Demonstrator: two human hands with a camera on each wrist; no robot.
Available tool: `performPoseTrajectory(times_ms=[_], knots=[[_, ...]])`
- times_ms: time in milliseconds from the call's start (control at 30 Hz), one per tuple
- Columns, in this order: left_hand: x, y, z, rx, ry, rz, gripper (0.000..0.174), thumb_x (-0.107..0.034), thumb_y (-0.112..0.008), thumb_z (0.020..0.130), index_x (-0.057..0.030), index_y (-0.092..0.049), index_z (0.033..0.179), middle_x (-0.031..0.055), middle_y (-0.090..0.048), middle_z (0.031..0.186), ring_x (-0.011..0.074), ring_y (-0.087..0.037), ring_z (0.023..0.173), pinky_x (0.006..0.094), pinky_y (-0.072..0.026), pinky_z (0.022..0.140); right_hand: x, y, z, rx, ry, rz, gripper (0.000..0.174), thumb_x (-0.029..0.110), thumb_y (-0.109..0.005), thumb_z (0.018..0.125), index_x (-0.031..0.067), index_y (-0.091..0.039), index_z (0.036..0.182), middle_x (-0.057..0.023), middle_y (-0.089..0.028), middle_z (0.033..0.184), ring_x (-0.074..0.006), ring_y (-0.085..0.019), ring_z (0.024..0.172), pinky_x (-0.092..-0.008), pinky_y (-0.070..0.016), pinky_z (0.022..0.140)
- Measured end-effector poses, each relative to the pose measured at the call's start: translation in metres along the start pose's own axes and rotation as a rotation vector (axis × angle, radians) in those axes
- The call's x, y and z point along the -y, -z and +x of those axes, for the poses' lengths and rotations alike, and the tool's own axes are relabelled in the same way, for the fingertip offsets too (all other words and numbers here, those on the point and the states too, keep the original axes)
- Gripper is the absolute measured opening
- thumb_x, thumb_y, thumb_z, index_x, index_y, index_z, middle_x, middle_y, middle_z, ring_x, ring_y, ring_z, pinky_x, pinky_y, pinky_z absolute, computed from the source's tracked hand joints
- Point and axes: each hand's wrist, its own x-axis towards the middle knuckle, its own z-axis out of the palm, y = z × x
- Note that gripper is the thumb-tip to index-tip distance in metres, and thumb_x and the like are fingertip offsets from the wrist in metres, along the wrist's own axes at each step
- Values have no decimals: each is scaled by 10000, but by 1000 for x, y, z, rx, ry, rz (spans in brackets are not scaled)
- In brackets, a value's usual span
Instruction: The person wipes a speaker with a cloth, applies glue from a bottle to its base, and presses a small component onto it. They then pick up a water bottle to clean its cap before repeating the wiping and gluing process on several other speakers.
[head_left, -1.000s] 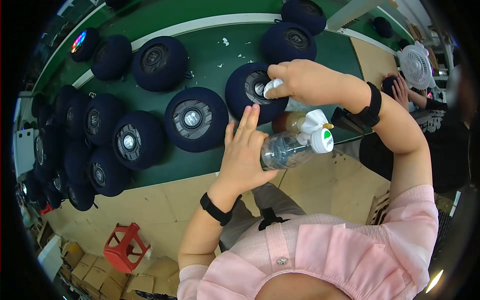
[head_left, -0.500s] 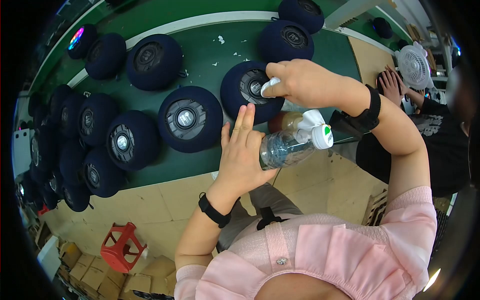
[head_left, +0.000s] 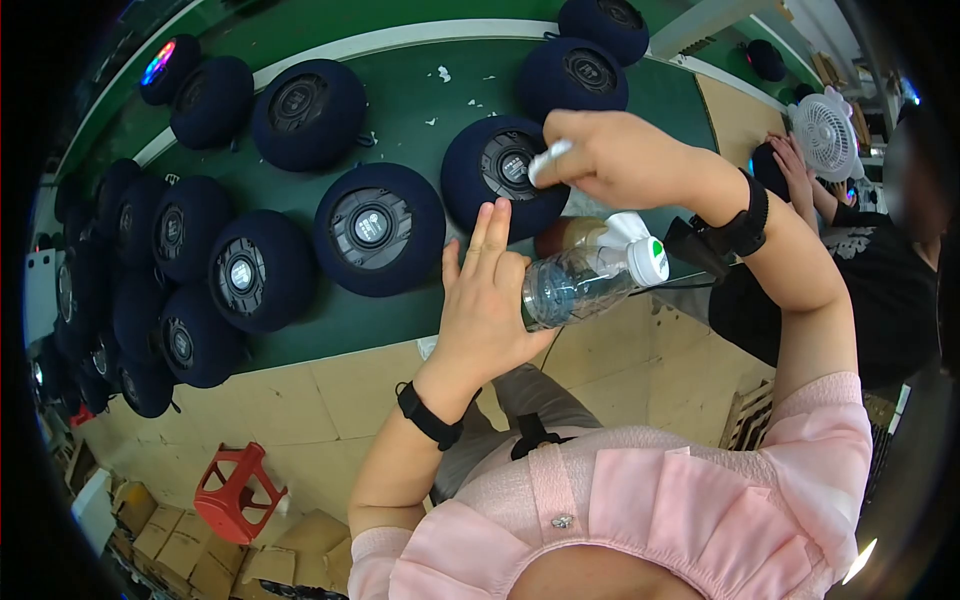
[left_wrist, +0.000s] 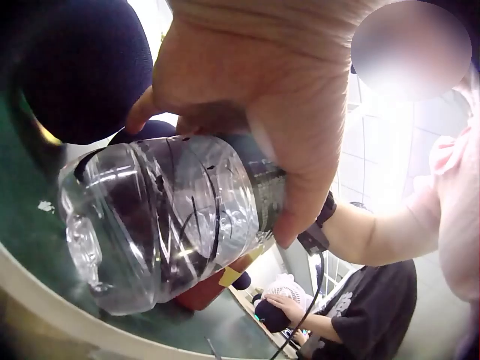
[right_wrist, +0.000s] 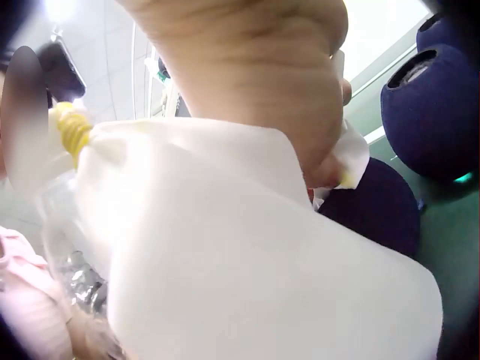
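The left hand (head_left: pixel 485 312) grips a clear bottle (head_left: pixel 575 289), droppable should that hold loosen, as the right hand (head_left: pixel 618 158) pinches a white wipe (head_left: pixel 547 160).

At least 14 round speakers (head_left: pixel 505 168), 1 bottle (head_left: pixel 580 287), 2 wristbands (head_left: pixel 430 418), 1 red stool (head_left: pixel 222 512), 1 fan (head_left: pixel 827 137).
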Motion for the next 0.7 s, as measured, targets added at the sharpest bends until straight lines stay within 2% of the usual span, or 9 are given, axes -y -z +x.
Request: performPoseTrajectory(times_ms=[100,133,233,367,467,600,700], knots=[[0,2,0,15,2,-2,480,-261,-756,569,-25,-486,888,255,-227,1402,363,-219,1317,600,-232,955,-4,6,7,-169,-124,-75,285,3,-608,692,142,-659,935,-68,-513,857,-259,-557,743,-346,-453,618],[0,1,0,12,3,0,480,-261,-756,569,-25,-486,888,255,-227,1402,363,-219,1317,600,-232,955,-5,3,9,-171,-121,-76,285,3,-608,692,142,-659,935,-68,-513,857,-259,-557,743,-346,-453,618],[2,-1,-1,23,-1,19,538,-228,-756,517,-14,-489,932,260,-220,1405,380,-214,1316,574,-227,969,-7,-9,13,-21,36,-171,293,24,-612,666,146,-666,928,-74,-496,843,-253,-542,777,-353,-448,647],[1,-1,-1,17,4,9,533,-220,-753,513,-19,-487,929,256,-213,1409,382,-210,1317,578,-225,968,-9,5,5,72,36,-227,258,10,-602,663,128,-659,886,-79,-492,854,-267,-539,775,-361,-445,647],[1,0,-1,19,7,1,529,-211,-753,510,-20,-487,926,254,-212,1411,382,-206,1318,577,-227,967,-6,14,4,-45,-47,-59,237,13,-603,671,115,-640,882,-86,-491,845,-275,-539,766,-369,-443,638],[2,0,-1,19,6,-12,539,-197,-759,501,-18,-486,930,260,-207,1410,387,-200,1318,554,-231,978,-10,3,10,-134,-58,-126,233,30,-611,676,109,-610,895,-95,-494,851,-276,-540,755,-367,-442,626],[3,-1,-1,22,-1,-42,547,-185,-764,496,-19,-486,936,276,-203,1405,396,-202,1314,511,-236,998,-3,-2,8,2,12,-246,237,28,-611,662,113,-629,882,-96,-490,840,-265,-539,753,-359,-439,623]])
